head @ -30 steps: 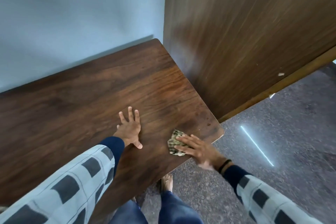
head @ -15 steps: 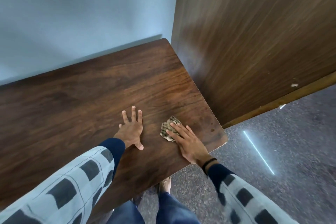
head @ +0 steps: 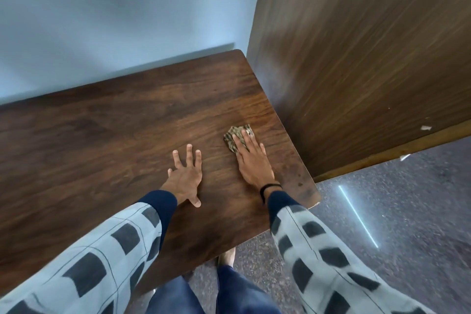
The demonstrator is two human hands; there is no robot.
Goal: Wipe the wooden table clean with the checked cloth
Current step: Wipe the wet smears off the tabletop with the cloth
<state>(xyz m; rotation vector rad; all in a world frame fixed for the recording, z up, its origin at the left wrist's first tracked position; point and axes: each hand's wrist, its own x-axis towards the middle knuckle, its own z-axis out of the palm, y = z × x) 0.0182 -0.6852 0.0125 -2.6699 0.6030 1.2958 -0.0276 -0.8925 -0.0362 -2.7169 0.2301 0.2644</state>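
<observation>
The dark wooden table [head: 107,140] fills the left and middle of the view. A small crumpled checked cloth [head: 235,135], brown and cream, lies on it near the right edge. My right hand [head: 252,160] lies flat on top of the cloth, fingers stretched forward and pressing it to the wood; the fingers hide its near part. My left hand [head: 186,176] rests flat on the table beside it, fingers spread, holding nothing.
A tall wooden panel [head: 369,53] stands against the table's right edge. A pale blue wall [head: 114,20] runs along the far edge. Speckled grey floor [head: 407,224] lies to the right, and my legs and a bare foot [head: 226,257] show below the near edge.
My right hand has pushed the cloth forward, away from the near right corner and further onto the table. My left hand has stayed flat in the same spot.
</observation>
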